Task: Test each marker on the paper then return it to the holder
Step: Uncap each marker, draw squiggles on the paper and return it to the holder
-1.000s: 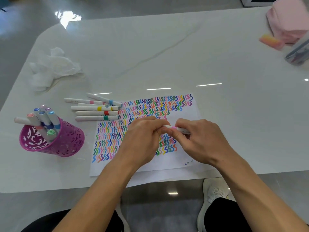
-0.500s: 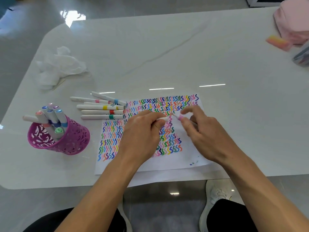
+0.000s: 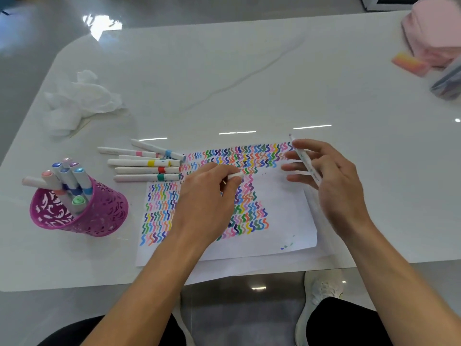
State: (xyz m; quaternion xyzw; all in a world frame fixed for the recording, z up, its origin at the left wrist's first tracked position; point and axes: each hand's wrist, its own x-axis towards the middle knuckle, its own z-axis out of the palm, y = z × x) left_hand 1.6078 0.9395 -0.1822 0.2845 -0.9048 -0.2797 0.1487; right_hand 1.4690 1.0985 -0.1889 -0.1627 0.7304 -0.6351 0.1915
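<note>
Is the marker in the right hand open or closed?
Open: the marker shows a bare tip, and the left hand holds its cap.

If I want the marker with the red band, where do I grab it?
Pinch the red-band marker from above on its long white barrel, left of the band. It lies flat between the yellow-band marker and green-band marker, so its sides are crowded; the left end is freest.

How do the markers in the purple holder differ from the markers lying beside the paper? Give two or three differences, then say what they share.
1. The markers in the purple holder stand tilted, caps up; the markers lying beside the paper rest flat on the table.
2. The holder markers show rounded coloured caps; the lying markers show coloured bands mid-barrel.
3. The holder markers are clustered in the holder; the lying markers lie loosely side by side.

Shared: white barrels.
</note>
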